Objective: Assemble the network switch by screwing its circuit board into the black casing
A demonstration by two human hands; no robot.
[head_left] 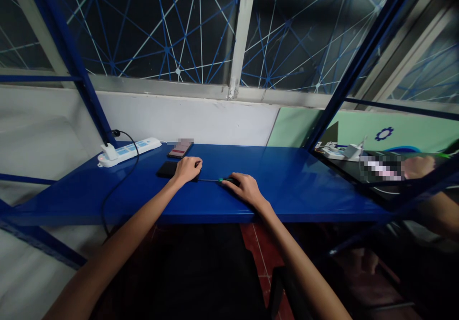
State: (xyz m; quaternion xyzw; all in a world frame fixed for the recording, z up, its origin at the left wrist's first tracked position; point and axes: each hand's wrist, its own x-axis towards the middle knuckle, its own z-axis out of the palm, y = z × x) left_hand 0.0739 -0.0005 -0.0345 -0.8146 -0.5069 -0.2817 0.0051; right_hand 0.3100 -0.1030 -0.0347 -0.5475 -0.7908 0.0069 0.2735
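My left hand is closed, its fingers curled down over a flat black object on the blue table. The hand covers much of that object, so its kind is unclear; a dark edge shows by the fingertips. In my right hand is a screwdriver with a green and black handle, most of it under the fingers. Its thin metal shaft lies level and points left, the tip close to the dark edge beside my left hand. Behind my left hand lies a phone with its screen lit.
A white power strip with a plug and black cable sits on the blue table at left. Blue metal posts frame both sides. At right, another person's hand is beside a black surface holding white devices.
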